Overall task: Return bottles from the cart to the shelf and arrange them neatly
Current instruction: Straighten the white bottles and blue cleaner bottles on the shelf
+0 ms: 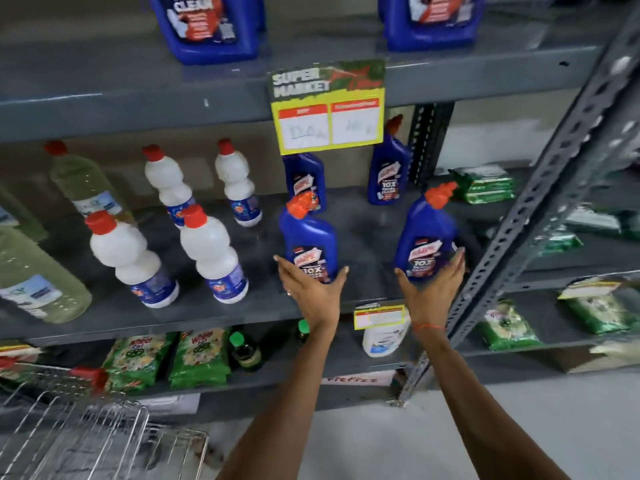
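Observation:
Two blue toilet-cleaner bottles with orange caps stand at the front of the grey middle shelf [367, 237]. My left hand [311, 294] wraps the base of the left blue bottle [308, 237], thumb on one side and fingers on the other. My right hand [433, 292] holds the base of the right blue bottle [427, 233] the same way; that bottle tilts slightly right. Two more blue bottles [304, 180] [388, 174] stand behind them. The wire cart [104, 441] sits at the lower left; no bottles show in its visible part.
Several white bottles with red caps [211, 251] and pale green bottles [38, 275] fill the shelf's left. A yellow price sign [329, 109] hangs above. Large blue jugs [204, 26] sit on the top shelf. Green packets [197, 358] lie below. A slanted metal upright [540, 209] stands right.

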A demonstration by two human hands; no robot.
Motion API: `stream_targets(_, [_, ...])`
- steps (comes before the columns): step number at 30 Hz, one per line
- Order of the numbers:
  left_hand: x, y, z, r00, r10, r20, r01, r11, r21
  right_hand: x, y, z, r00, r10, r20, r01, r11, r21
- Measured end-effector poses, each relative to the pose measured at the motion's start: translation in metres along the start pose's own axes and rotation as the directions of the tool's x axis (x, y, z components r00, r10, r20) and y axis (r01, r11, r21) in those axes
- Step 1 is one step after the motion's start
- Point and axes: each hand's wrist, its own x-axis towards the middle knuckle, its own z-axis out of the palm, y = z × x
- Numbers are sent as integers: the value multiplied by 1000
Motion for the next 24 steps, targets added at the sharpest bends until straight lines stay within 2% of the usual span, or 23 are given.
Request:
stream_targets(5, [4,-1,10,994,-70,-81,72,997,25,18,9,5,992,45,115,-50,998,35])
stream_targets(12, [1,2,14,987,-87,-137,91,995,26,14,14,12,994,63,90,-67,997,45])
stream_targets(24, [-3,1,6,991,-71,-117,79,995,64,13,14,13,995,72,68,-73,997,18])
